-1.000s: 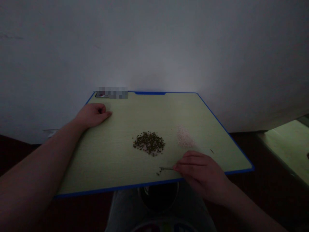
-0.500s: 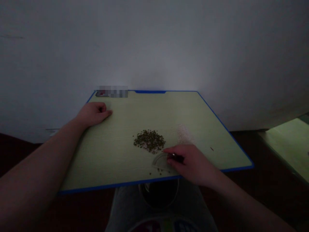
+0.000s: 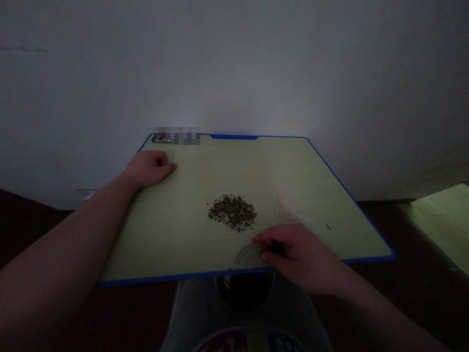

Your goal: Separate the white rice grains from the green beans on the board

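While the right hand (image 3: 302, 256) pinched the dark handle (image 3: 276, 249) of a clear round piece (image 3: 248, 255) at the green board's (image 3: 164, 234) near edge, the piece looked light and brittle, best held by that handle. The left hand (image 3: 150, 168) lay curled and empty toward the upper left, well apart from the dark seed pile (image 3: 232, 212) mid-board.

left hand (image 3: 149, 169): palm down, fingers loosely curled | right hand (image 3: 302, 258): palm down, fingers curled inward

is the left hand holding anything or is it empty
Empty, as far as shows: the left hand lies loosely curled on the pale green board, with nothing visible in it.
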`<act>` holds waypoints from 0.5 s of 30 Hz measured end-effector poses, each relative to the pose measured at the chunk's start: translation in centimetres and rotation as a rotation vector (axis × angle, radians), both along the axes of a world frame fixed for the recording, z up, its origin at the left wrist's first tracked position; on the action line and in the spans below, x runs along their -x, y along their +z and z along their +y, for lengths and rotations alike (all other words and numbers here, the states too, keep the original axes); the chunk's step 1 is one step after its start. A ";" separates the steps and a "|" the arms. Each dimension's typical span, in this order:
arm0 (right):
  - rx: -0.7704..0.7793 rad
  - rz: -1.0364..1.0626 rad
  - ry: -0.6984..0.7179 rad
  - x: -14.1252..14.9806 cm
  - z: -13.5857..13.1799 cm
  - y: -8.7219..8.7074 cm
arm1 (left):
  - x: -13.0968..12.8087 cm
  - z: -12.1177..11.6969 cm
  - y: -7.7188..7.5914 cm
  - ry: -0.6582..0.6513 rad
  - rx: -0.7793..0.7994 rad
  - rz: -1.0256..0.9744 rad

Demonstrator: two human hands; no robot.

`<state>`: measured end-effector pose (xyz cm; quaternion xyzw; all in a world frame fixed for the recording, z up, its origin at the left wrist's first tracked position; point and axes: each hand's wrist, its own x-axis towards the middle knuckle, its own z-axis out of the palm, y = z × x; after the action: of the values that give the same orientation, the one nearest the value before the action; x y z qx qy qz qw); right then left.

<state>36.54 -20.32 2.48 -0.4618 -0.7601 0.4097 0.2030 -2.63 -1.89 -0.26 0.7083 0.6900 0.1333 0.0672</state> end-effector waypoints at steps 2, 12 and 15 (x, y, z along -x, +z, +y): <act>-0.137 0.000 0.053 0.8 0.3 0.2 | -0.1 -0.1 0.1 -0.003 0.002 -0.009; -0.324 0.058 0.300 4.1 0.3 -0.6 | -0.3 -0.2 0.3 0.010 0.013 0.013; -0.299 0.071 0.271 2.6 -0.2 -0.6 | -0.2 -0.1 0.2 -0.003 0.005 0.001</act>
<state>33.95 -20.57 1.84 -0.3053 -0.8599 0.3318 0.2392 -2.41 -2.02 -0.05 0.7093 0.6892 0.1310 0.0687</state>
